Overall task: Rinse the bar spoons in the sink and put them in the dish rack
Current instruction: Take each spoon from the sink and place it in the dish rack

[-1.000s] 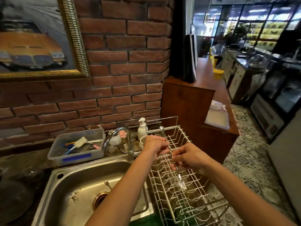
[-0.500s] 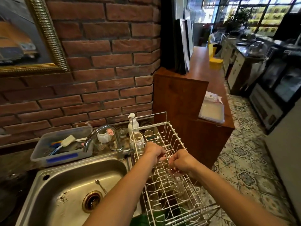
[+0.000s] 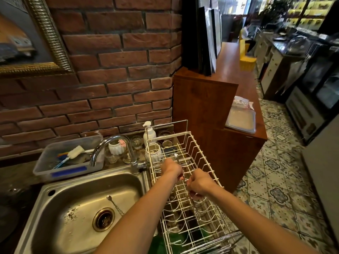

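Both hands are over the cream-white wire dish rack [image 3: 192, 180], which stands just right of the stainless steel sink [image 3: 77, 208]. The left hand [image 3: 172, 169] is curled, knuckles up, and the right hand [image 3: 199, 183] is curled just beside it; the fingers of both close toward the gap between them, where thin metal bar spoons [image 3: 185, 177] seem to be pinched — the stems are too slim and blurred to tell how many there are or exactly how they are gripped. Both forearms reach in from the bottom edge.

One more twisted-stem metal bar spoon [image 3: 114, 204] lies in the sink basin, its small bowl toward the back wall and its stem slanting down past the brass-coloured drain [image 3: 103, 219].

Behind the basin a curved chrome tap [image 3: 113, 149] arches leftward. Left of it sits a clear plastic tub [image 3: 67, 162] holding a white sponge brush [image 3: 74, 153]. A white pump bottle [image 3: 149, 132] stands at the rack's far corner, near small glass jars — all against a red brick wall [image 3: 110, 70]. To the right runs a brown wooden counter [image 3: 229, 85].
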